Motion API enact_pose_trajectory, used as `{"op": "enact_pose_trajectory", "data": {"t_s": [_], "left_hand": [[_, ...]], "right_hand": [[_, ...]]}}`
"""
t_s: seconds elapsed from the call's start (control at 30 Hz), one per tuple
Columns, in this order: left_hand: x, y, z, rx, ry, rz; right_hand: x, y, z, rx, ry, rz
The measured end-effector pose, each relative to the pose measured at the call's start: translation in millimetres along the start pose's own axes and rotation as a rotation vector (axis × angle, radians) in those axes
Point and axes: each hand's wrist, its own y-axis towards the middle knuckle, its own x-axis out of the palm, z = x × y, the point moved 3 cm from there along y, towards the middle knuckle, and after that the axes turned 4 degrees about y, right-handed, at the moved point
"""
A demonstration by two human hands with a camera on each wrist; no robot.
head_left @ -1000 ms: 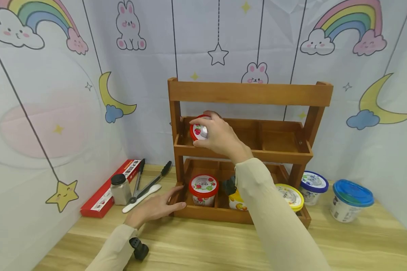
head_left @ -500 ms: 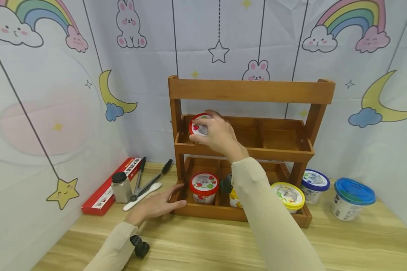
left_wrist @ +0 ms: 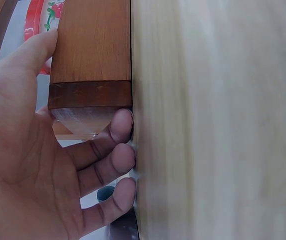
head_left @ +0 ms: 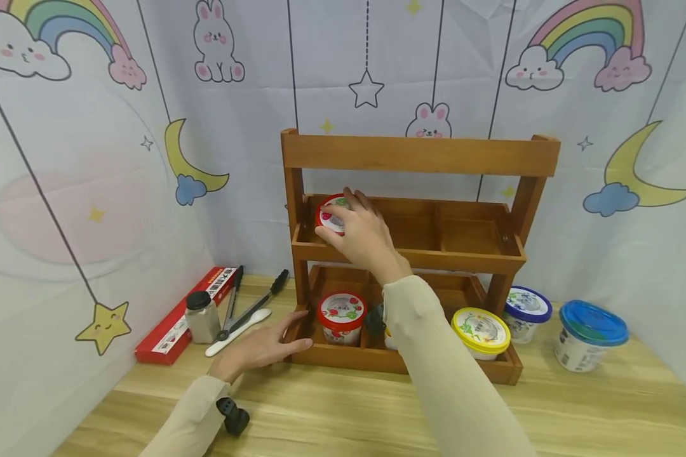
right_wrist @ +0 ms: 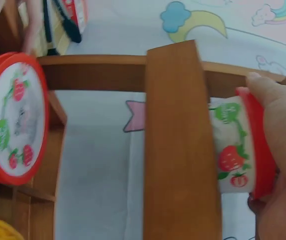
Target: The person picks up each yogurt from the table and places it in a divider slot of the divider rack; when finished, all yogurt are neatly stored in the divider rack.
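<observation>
In the upper tier of a wooden rack (head_left: 420, 155), my right hand (head_left: 368, 238) holds a red-lidded tub (head_left: 333, 217) at the left end. The right wrist view shows its strawberry-printed side (right_wrist: 232, 145) behind the rack's front board, with the thumb over the lid's edge; most of the other fingers are hidden there. My left hand (head_left: 260, 349) holds the rack's lower left corner, thumb against the front rail and fingers bent around the end, their tips at the tabletop. Another red-lidded tub (head_left: 342, 317) stands in the lower left compartment.
A yellow-lidded tub (head_left: 481, 331) sits at the lower tier's right; another is mostly behind my right sleeve. Two blue-lidded tubs, one dark (head_left: 527, 306) and one lighter (head_left: 591, 333), stand to the right. Leftward lie a red box (head_left: 177, 327), jar (head_left: 202, 320), tongs (head_left: 257, 311) and white spoon (head_left: 237, 333).
The upper red-lidded tub has settled slightly left and back, its lid showing more. My right hand's fingers have spread and lifted a little on it. The left hand stays put.
</observation>
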Motion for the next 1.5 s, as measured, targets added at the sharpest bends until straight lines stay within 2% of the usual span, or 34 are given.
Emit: {"op": "enact_pose_trajectory", "data": {"t_s": [0.2,0.47,0.7,0.93,1.3,1.5], "left_hand": [[-1.4,-0.7,3.6,0.013,-0.014,-0.001],[-2.2,-2.5,2.3,0.005,0.011,0.013],[-0.5,-2.2,0.8,0.006,0.012,0.008],[-0.6,-1.3,1.7,0.013,0.005,0.010],[-0.7,-1.3,0.8,0.015,0.003,0.008],[0.1,-0.7,0.0,0.021,0.005,0.005]], "right_hand": [[-1.6,-6.7,2.8,-0.050,-0.046,0.042],[-6.6,-17.9,2.8,-0.082,-0.095,0.011],[-13.5,-28.4,2.6,-0.106,-0.109,0.022],[-21.8,-37.5,4.5,-0.144,-0.068,0.021],[-32.7,-59.4,21.8,-0.198,0.014,0.050],[-37.7,-75.3,33.7,-0.165,0.021,0.023]]}}
